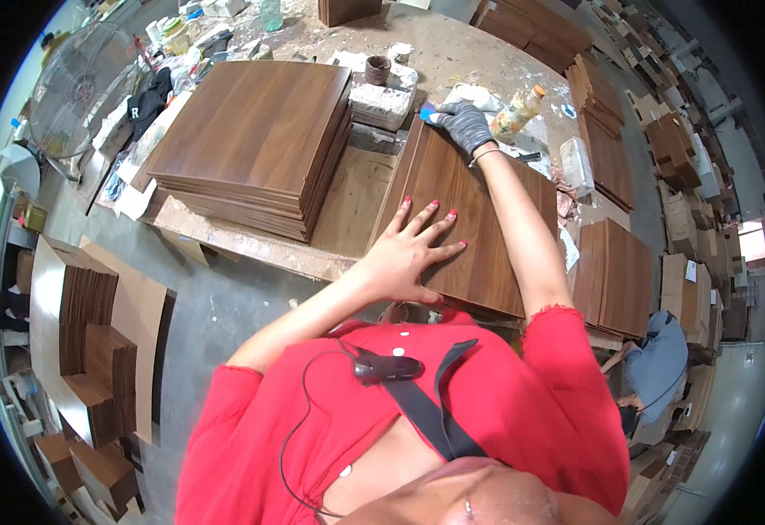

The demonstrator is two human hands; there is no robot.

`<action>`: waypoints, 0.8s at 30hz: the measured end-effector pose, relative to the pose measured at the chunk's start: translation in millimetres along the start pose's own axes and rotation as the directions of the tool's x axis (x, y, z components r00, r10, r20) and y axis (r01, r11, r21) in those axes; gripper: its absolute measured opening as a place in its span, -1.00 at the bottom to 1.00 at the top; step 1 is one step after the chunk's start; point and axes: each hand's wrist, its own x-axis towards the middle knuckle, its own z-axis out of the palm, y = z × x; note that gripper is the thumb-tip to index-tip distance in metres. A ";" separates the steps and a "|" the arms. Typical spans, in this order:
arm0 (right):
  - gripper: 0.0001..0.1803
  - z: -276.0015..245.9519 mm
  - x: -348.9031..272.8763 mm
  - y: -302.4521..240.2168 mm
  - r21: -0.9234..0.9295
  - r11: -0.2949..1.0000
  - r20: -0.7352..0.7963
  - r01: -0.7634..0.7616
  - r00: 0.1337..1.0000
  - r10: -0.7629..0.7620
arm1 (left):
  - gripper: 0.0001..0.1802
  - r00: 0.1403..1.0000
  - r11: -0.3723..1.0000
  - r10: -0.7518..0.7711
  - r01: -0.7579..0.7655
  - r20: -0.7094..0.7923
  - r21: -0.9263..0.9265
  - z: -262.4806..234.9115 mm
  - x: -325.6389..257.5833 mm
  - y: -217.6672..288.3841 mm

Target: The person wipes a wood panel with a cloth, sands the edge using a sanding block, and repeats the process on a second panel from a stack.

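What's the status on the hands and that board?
Left hand flat on board. Gloved right hand at its far edge. Bottle close by.

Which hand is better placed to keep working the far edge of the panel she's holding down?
Probably the right. The gloved right hand is at the far edge of the wood panel, holding something small and blue there. The bare left hand lies flat on the panel's near part, steadying it.

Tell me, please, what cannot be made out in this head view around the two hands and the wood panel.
- Right hand: the grey glove hides its fingers; the small blue item under them is mostly covered.
- Wood panel: the near edge is hidden by the left hand and red sleeve.
- Small dark cup: too small to show contents.
- Panel stack: count blurred.
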 end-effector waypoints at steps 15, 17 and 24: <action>-0.61 1.3 -4.5 -0.2 -0.155 0.971 0.015 0.185 0.983 -0.185 | 0.00 0.995 0.999 0.033 -0.031 -0.092 0.030 5.2 -2.5 -1.2; -0.61 4.7 -3.0 0.7 -0.296 0.938 -0.022 0.179 0.981 -0.194 | 0.00 0.993 0.999 0.028 -0.023 -0.113 0.038 7.2 -1.2 0.6; -0.66 -5.0 -11.1 7.3 -0.375 0.917 0.016 0.133 0.990 -0.138 | -0.03 0.993 0.999 0.036 -0.033 -0.110 0.024 6.1 -3.7 -1.1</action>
